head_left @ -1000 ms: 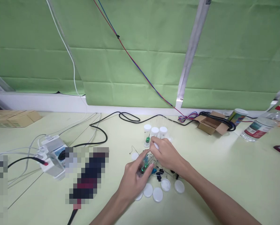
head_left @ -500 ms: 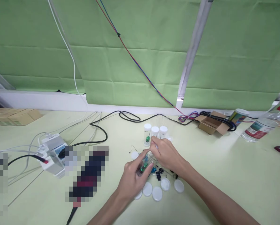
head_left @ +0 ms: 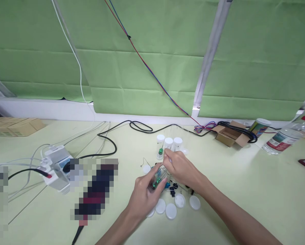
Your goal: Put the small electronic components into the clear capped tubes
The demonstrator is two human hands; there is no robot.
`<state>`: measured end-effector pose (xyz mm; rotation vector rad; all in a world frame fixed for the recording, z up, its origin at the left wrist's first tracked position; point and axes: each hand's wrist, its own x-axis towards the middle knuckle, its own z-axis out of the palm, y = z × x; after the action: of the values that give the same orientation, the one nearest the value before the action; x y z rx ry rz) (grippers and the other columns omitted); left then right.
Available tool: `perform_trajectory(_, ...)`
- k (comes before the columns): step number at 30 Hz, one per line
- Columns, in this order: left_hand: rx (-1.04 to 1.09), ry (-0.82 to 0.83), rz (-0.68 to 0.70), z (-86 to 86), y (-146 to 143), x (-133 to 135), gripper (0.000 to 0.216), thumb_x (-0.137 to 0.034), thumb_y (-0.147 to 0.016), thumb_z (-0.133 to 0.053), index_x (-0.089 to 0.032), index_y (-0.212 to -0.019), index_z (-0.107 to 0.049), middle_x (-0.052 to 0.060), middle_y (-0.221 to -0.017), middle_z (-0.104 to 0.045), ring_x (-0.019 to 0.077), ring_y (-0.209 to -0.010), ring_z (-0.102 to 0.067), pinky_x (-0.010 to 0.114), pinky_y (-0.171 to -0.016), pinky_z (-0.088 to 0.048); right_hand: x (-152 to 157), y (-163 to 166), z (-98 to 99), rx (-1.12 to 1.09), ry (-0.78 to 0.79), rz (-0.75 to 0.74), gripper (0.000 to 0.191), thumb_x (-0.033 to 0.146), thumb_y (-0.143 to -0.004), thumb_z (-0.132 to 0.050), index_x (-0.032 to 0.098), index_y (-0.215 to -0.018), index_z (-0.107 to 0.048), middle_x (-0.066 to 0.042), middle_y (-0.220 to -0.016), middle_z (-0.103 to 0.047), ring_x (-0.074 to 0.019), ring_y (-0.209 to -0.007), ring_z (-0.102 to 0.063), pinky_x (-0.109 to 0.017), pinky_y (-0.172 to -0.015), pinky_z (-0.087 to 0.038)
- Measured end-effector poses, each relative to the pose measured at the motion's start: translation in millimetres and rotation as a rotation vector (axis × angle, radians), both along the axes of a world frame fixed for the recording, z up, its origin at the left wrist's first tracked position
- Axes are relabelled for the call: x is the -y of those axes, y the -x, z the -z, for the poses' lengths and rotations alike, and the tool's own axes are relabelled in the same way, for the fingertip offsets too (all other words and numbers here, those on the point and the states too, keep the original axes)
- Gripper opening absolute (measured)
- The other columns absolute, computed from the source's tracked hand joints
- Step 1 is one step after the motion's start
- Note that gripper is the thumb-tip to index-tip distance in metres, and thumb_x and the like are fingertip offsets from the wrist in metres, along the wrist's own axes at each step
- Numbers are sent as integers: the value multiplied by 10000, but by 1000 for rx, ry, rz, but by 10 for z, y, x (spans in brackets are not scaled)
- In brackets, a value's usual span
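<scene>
My left hand [head_left: 143, 194] is wrapped around a small clear plastic jar [head_left: 159, 175], which lies tilted between thumb and fingers. Inside it are shiny green pieces [head_left: 156, 184] and thin metal wires. At the jar's mouth, my right hand [head_left: 178, 165] is closed in a pinch on what looks like a thin metal wire; its fingertips hide most of it. Just behind stand several clear jars with white lids [head_left: 168, 141], one with a green piece [head_left: 161, 151] inside. Below the hands lie small black pieces [head_left: 172, 191] and a blue piece [head_left: 167, 185].
Several round white lids [head_left: 171, 211] lie on the table in front. A bent wire [head_left: 145, 162] is left of the jars. Farther out are a power strip [head_left: 57, 170], a black cable [head_left: 113, 146], an open cardboard box [head_left: 229, 134] and a water bottle [head_left: 282, 137].
Almost nothing differs; both hands keep their hold at the jar, and the view has shifted very slightly.
</scene>
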<state>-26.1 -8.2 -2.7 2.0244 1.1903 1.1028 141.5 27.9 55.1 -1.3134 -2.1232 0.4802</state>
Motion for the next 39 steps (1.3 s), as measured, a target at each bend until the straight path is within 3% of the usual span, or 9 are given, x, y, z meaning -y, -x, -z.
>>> perform_trajectory(26,142,254,74,-115,-16,0,491,-402,-885,-579,-150,-1306,-576,-60,-607,-256,114,-584,-227,251,-537,-194,2,-34,-42,101,-30,-13,216,163,-924,-383,205,-712,-373,56,-564,-370,-107,-510,-319,-254,-527,-209)
perform_trajectory(39,206,339,125,-93,-9,-15,485,-399,-883,-587,-143,-1294,-574,-55,-602,-353,110,-582,-290,245,-552,-250,9,-44,-64,141,-61,-31,211,146,-917,-387,202,-713,-393,58,-568,-352,-107,-506,-311,-259,-529,-210)
